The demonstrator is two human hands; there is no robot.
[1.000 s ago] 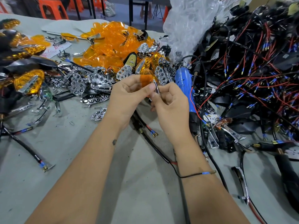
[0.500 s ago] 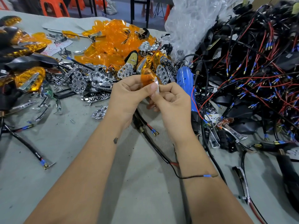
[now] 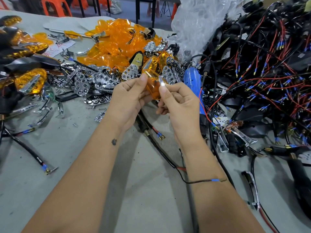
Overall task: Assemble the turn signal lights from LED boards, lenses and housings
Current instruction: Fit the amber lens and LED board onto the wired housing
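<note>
Centre of frame, as I see it: left hand (image 3: 127,100) pinching an amber lens (image 3: 152,85) by thumb and curled fingers; right hand (image 3: 178,105) pinching a small chrome piece (image 3: 161,81) against the lens edge. Upper centre: heap of amber lenses (image 3: 114,41) over chrome reflectors (image 3: 94,81). Right: tangled wired housings (image 3: 262,73), blue screwdriver (image 3: 193,81). All on the grey table (image 3: 67,165)

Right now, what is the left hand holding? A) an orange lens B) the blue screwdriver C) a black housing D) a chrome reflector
A: the left hand grips an orange lens between thumb and fingers, while the right hand pinches a small shiny chrome piece against it.
</note>
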